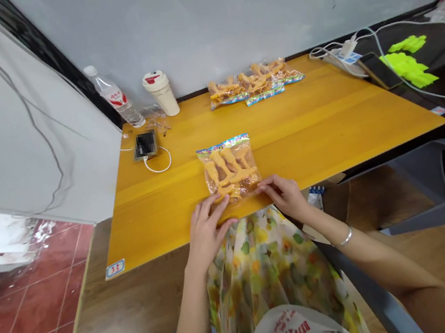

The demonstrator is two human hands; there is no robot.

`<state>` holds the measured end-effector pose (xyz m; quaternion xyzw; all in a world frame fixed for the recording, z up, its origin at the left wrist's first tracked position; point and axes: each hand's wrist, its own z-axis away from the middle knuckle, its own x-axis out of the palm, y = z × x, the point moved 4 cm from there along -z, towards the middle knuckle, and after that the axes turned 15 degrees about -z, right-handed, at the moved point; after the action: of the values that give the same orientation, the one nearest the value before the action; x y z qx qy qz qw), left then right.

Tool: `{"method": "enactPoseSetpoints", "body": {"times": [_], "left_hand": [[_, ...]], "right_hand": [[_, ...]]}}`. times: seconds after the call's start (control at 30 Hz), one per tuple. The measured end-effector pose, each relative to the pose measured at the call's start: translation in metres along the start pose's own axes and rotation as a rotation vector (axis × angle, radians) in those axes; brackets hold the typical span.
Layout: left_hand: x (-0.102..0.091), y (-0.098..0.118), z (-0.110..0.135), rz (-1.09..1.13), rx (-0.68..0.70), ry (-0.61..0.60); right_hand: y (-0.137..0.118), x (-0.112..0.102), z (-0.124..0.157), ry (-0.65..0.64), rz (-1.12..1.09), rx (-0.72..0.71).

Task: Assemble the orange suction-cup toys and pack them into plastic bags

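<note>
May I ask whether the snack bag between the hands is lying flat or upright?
Flat: the snack bag rests on the wooden table, the left hand and right hand at its near edge.

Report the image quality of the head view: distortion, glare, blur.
Head view: wide-angle distortion bends the edges of the wooden tabletop; glare shines on the plastic snack packet; a pixelated patch obscures whatever lies beside the white cable.

Light: bright and even, it seems coming from above.
Shadows: soft and weak, a small one under the left hand (207, 234).
Glare: pale shine on the snack bag (229, 168) and the wooden table top (324, 109).
Edges: the grey wall (201, 16) bends by wide lens.
Blur: one pixelated patch (145, 144); other parts look sharp.
</note>
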<state>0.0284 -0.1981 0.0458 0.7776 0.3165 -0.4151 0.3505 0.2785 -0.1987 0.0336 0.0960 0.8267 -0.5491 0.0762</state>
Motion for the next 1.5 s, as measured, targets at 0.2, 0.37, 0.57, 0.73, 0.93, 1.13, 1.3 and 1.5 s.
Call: {"method": "enactPoseSetpoints", "body": {"times": [0.2, 0.37, 0.57, 0.73, 0.93, 1.13, 1.3, 1.5], "left_hand": [[0.005, -0.010, -0.006, 0.201, -0.252, 0.074], [0.006, -0.005, -0.014, -0.018, -0.409, 0.079], [0.011, -0.003, -0.019, -0.198, -0.436, -0.051], [0.012, -0.015, -0.013, -0.264, -0.471, 0.005], [0.004, 0.001, 0.003, -0.091, -0.229, 0.596], [0.028, 0.074, -0.014, -0.397, 0.282, 0.395], [0.020, 0.068, -0.028, -0.485, 0.285, 0.378], [-0.006, 0.045, -0.034, -0.355, 0.364, 0.388]], "right_hand": [[-0.003, -0.003, -0.003, 0.039, -0.141, 0.198], [-0.008, -0.006, -0.012, -0.021, -0.127, 0.312], [-0.005, -0.009, -0.026, -0.156, -0.133, 0.389], [0.011, -0.015, -0.034, -0.129, -0.282, 0.475], [0.018, -0.016, -0.042, -0.126, -0.421, 0.532], [0.010, -0.009, -0.038, -0.112, -0.649, 0.670], [-0.008, -0.003, -0.024, -0.129, -0.829, 0.803], [-0.041, -0.021, -0.028, -0.048, -0.438, 0.226]]}}
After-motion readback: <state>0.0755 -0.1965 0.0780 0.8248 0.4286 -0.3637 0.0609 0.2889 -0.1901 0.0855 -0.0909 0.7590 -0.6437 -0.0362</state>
